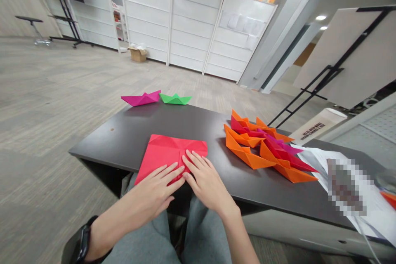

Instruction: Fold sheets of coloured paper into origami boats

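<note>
A red sheet of paper (163, 152) lies on the dark table at its front edge, with creases and a folded band along its far side. My left hand (159, 192) rests on the sheet's lower part, fingers spread and pointing right. Beside it my right hand (202, 179) lies flat on the sheet's right part, its fingers reaching up and left. The fingertips of both hands nearly meet near a vertical fold. The near edge of the sheet is partly hidden by my hands.
On the table (123, 148), a magenta boat (142, 99) and a green boat (175, 99) stand at the far edge. Several orange and red paper boats (247, 154) cluster at the right, beside white papers (318, 165) and a white box (320, 126).
</note>
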The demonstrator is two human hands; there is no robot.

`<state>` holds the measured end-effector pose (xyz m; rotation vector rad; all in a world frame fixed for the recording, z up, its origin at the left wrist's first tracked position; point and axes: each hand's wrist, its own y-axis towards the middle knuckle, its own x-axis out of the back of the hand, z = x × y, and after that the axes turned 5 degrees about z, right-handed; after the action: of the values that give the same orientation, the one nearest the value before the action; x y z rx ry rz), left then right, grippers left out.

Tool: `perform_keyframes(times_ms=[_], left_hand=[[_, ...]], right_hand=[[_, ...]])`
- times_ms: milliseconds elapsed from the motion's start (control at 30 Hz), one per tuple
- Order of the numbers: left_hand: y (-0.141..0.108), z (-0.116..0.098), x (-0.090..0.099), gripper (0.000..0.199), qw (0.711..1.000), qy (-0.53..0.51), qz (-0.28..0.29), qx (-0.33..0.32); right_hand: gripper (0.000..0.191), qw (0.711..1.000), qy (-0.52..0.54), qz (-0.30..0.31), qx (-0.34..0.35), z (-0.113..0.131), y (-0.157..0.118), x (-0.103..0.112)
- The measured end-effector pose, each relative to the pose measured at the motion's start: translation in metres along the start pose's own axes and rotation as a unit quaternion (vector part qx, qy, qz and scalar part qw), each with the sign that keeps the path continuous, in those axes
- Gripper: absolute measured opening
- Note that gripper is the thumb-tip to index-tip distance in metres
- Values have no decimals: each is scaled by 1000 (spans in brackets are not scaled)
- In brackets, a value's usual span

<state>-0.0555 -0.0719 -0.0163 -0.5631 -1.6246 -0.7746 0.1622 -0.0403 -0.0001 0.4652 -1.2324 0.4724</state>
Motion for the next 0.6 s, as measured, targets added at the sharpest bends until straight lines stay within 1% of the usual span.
perform_keyframes(times_ms=[67,100,200,267,300,367,400,433,500,533,600], left_hand=[[-10,13,13,63,999,-37,18,-21],[-15,21,21,58,998,-52,20,-27],[-28,42,44,35,997,-70,-10,-22],[-28,50,51,27,995,-86,-44,-14],[-26,52,51,23,993,-93,-75,0],[-16,49,42,18,981,-104,-156,46],[-11,46,34,16,971,-105,-200,72],[-5,42,25,17,962,-106,-233,93],[6,33,6,22,951,-98,-267,121],[10,30,-2,26,947,-90,-276,137],[14,24,-13,26,944,-72,-279,159]], right_hand=[[49,1000,4,4,6,-2,0,0],[50,1000,6,6,8,-3,0,0],[49,1000,10,14,9,-4,0,0],[49,1000,12,17,12,-3,0,1],[49,1000,14,16,13,-2,-1,2],[49,1000,20,11,13,0,-1,3],[47,1000,22,9,11,1,-1,3],[45,1000,23,6,10,2,-1,3],[40,1000,22,4,12,2,-1,4],[39,1000,21,3,14,2,-1,4],[37,1000,21,1,18,2,-1,3]])
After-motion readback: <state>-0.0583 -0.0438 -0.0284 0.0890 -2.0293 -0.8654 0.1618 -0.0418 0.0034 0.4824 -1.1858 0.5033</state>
